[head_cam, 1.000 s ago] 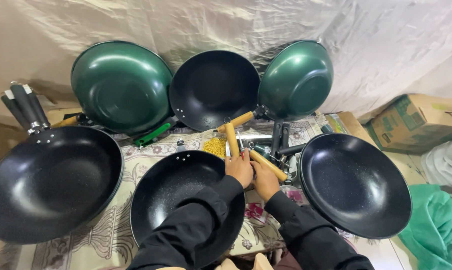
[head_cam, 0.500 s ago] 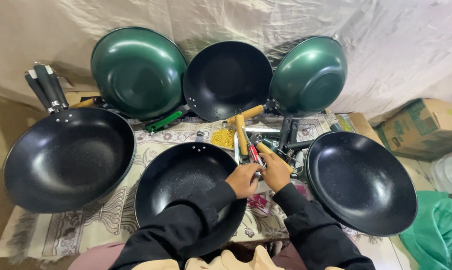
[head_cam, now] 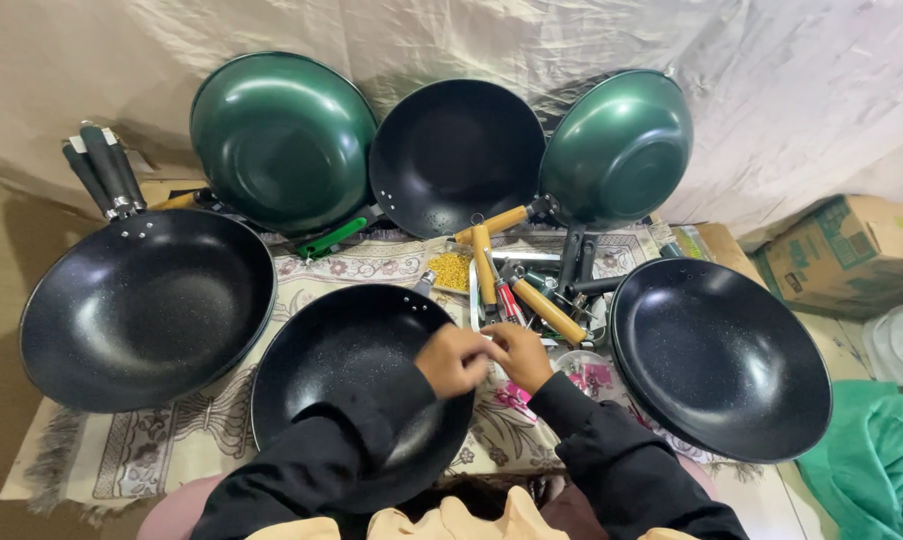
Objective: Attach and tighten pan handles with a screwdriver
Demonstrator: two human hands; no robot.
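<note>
pans [head_cam: 151,310] flank hands [head_cam: 486,358], handles [head_cam: 546,310] ahead

a round black wok [head_cam: 356,385] with a speckled non-stick inside sits open side up on a patterned cloth, directly in front of the person. two small rivets show near its far rim. its near part is hidden under a black sleeve. at its right rim the left hand [head_cam: 454,360] and right hand [head_cam: 518,355] meet, fingers curled and touching each other; whatever small part they pinch is too hidden to tell.
</note>
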